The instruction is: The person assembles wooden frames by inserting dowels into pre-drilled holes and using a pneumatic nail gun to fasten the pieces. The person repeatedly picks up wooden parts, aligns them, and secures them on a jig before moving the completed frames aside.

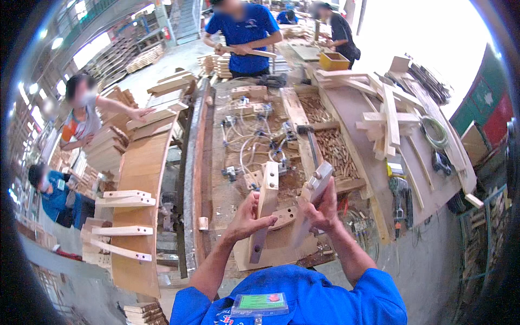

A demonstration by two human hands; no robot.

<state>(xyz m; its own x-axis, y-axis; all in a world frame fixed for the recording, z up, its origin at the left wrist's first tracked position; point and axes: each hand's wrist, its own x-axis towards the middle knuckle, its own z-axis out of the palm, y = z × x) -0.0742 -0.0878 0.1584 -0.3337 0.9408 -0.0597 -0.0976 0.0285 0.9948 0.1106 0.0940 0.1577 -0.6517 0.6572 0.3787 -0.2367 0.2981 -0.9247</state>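
Over the near end of the workbench, my left hand (248,219) is closed on a pale wooden bar (267,189), held nearly upright, with drilled holes near its upper end. My right hand (323,210) grips a second wooden piece (311,190), tilted, with what look like short dowels at its top; its lower part is blurred. The two pieces are apart. Between and beyond them a curved wooden block (284,218) with holes lies low on the bench. A flat brown board (244,260) is under my hands.
A jig with clear hoses (252,135) lies ahead, beside a trough of dowels (338,154). Drilled bars (124,231) rest on a plywood board (140,173) at left. Stacked strips (387,122) and a power drill (401,197) are right. Co-workers (244,32) stand beyond and at left.
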